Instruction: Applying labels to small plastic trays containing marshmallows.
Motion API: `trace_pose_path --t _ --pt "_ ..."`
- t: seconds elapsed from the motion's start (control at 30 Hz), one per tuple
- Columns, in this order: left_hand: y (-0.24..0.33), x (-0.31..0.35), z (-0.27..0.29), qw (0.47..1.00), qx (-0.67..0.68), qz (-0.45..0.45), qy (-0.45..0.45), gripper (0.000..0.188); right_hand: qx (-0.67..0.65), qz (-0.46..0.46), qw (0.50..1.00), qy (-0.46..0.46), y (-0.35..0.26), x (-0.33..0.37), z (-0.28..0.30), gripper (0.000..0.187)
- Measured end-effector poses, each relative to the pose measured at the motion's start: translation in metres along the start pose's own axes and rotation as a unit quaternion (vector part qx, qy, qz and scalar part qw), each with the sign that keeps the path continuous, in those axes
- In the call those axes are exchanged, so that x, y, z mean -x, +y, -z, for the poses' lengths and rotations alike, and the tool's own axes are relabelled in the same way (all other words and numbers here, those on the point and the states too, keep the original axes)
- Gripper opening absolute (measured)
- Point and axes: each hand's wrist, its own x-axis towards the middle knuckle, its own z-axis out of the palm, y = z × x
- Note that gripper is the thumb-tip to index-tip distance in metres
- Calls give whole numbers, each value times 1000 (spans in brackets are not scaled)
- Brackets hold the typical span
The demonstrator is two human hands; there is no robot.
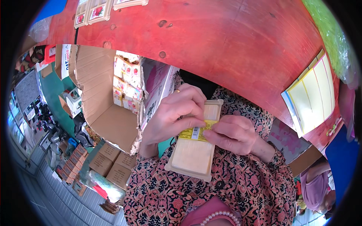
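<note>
A shallow cream-coloured plastic tray is held tilted in front of my chest, below the edge of the red table. Around its middle lies a yellow label with a barcode and small print. My left hand, with a ring on one finger, is closed on the tray's left side, its thumb and fingertips at the label's upper part. From the other side my right hand grips the tray, fingers bent and fingertips pressing on the label's right end. The undersides of the fingers and the tray's far face are hidden.
An open cardboard box at the left holds several strawberry-pictured packs. More packs lie on the red table. Yellow-edged sheets rest at its right, near green plastic wrap. Another person is at far right.
</note>
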Motion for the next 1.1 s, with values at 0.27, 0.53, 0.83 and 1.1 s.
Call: trace_pose_path --t 0.27,0.53,0.83,1.1 --pt "-23 -3 17 976 177 -118 -49 59 -21 -42 999 19 -3 -4 4 40" --pt "6 17 3 988 -41 -146 18 47 -90 -222 970 37 -10 -7 5 26" --pt "1 25 -11 990 8 -99 100 29 -91 -307 946 46 -14 -3 0 27" --pt "-29 121 19 807 318 119 483 33 -70 -388 918 -44 -15 -30 -13 55"
